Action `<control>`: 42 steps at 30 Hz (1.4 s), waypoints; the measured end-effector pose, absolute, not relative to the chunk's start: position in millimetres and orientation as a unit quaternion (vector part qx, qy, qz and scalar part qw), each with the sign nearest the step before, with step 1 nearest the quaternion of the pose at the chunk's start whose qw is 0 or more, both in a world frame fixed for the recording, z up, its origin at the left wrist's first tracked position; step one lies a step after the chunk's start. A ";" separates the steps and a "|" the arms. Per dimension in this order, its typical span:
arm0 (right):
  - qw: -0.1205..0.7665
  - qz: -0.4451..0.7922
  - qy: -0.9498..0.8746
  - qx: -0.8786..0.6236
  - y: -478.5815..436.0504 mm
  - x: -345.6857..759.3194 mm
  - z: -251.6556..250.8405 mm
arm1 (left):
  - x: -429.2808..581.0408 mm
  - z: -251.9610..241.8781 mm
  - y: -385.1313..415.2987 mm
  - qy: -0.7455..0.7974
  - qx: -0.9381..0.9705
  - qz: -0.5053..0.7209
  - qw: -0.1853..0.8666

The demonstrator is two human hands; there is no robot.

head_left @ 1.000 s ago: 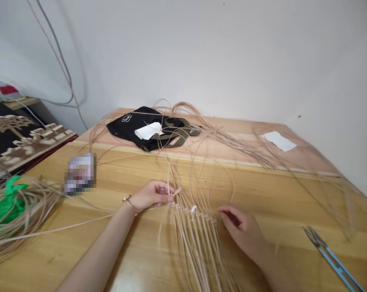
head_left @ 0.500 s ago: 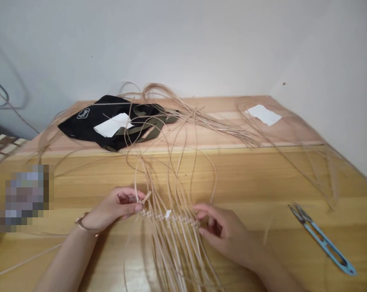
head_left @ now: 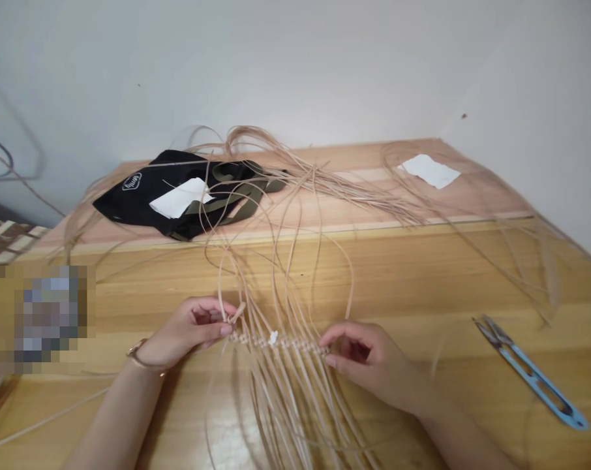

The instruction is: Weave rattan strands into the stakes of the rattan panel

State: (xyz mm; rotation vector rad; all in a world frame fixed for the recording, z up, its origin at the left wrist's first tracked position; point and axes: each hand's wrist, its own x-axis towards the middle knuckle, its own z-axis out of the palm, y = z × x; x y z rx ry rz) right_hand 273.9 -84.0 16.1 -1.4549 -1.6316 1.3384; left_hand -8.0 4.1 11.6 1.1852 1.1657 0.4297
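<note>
A narrow woven band (head_left: 295, 343) of pale tan cane strands stretches between my two hands above the wooden table. My left hand (head_left: 205, 321) pinches its left end between thumb and fingers, close to a small loop of strand. At the other end, the thumb and index finger of my right hand (head_left: 366, 351) close around the band's tip. Long loose strands (head_left: 295, 405) fan out from the band toward me, and others arch away to the back. A small white piece (head_left: 273, 337) sits at the middle of the band.
Blue-handled thread snips (head_left: 530, 372) lie at the right. Behind are a black bag (head_left: 149, 189) with a white paper (head_left: 181, 198) on it, a bundle of cane strands (head_left: 359, 192), and another white paper (head_left: 430, 171). A wall (head_left: 295, 65) rises behind the table. A blurred-out patch covers the left.
The view has shifted slightly, so hands, band and snips appear a little farther right. Both hands keep their hold on the band's ends.
</note>
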 end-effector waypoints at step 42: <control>0.322 0.553 -0.579 -0.505 -83.4 276.5 11.8 | -8.1 9.9 3.5 0.496 0.534 0.196 0.656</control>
